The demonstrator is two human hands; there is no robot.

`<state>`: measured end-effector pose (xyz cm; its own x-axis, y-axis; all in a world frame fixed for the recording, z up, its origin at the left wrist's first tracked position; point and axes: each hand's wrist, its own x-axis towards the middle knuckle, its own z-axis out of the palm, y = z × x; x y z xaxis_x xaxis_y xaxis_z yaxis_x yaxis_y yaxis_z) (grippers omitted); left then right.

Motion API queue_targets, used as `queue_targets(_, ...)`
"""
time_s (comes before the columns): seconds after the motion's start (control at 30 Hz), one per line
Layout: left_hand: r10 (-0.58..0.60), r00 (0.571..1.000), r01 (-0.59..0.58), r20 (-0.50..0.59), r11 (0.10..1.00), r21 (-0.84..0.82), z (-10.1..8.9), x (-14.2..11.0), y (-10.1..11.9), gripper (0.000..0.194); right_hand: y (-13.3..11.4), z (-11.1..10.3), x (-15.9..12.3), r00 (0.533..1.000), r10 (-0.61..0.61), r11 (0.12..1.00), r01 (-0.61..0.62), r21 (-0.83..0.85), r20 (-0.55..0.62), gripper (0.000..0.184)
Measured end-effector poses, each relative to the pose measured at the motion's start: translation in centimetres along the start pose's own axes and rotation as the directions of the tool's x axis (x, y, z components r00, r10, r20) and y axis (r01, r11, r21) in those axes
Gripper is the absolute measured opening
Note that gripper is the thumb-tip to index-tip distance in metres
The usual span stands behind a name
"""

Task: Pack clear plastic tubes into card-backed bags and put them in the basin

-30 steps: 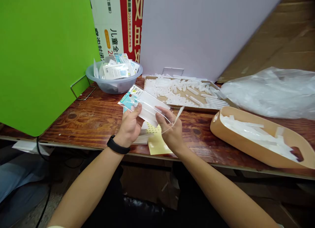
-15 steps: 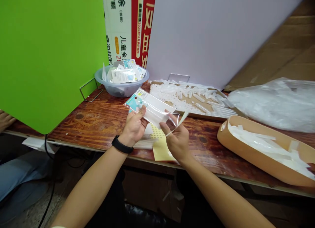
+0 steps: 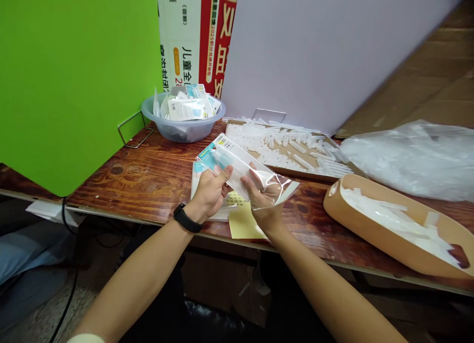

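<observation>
A clear plastic packaging bag [image 3: 240,158] with a blue-and-white printed card in it is stretched between both hands, tilted down to the right. My left hand [image 3: 210,192] pinches its lower left edge, thumb on top; a black band circles that wrist. At the bag's other end my right hand [image 3: 268,205] grips it between thumb and fingers, partly seen through the film. A pale strip edges the bag's right end. Under the hands lie a stack of printed cards [image 3: 196,182], partly covered, and a yellow sticker sheet [image 3: 246,227].
Behind the hands stands a bluish bowl [image 3: 185,131] of packaged items. A cardboard tray [image 3: 289,160] holds small white pieces and clear tubes. On the right are a tan bin [image 3: 374,229] with white strips and a large plastic bag [image 3: 411,155]. A green panel [image 3: 74,86] borders the left.
The bag has shifted slightly right, with its pale-edged end now lying out past my right hand. More of the card stack shows. Another person's hand at the left edge is out of view.
</observation>
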<state>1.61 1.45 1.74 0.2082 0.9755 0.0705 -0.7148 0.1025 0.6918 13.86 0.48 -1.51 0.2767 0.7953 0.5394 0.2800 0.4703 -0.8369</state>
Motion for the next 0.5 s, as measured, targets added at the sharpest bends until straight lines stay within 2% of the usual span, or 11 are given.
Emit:
queue_targets(0.13,0.018,1.000,-0.018,-0.001,1.000,0.009,0.3,-0.2,-0.3,0.036,0.2,-0.2,0.5,1.000,-0.008,0.999,0.008,-0.033,0.012,0.031)
queue_targets(0.23,0.028,1.000,-0.028,-0.003,1.000,0.004,0.4,-0.2,-0.5,0.034,0.2,-0.2,0.8,0.998,-0.029,0.999,0.031,-0.017,0.063,0.027)
queue_targets(0.4,0.079,0.975,-0.088,-0.206,0.996,-0.033,0.3,0.5,0.0,0.032,-0.7,-0.2,0.5,0.974,-0.131,0.986,0.147,-0.077,0.183,0.025)
queue_targets(0.5,0.100,0.953,-0.127,-0.286,0.989,-0.079,0.2,0.9,1.2,0.029,-1.4,-0.2,0.0,0.991,-0.090,0.996,0.089,0.020,0.095,0.027)
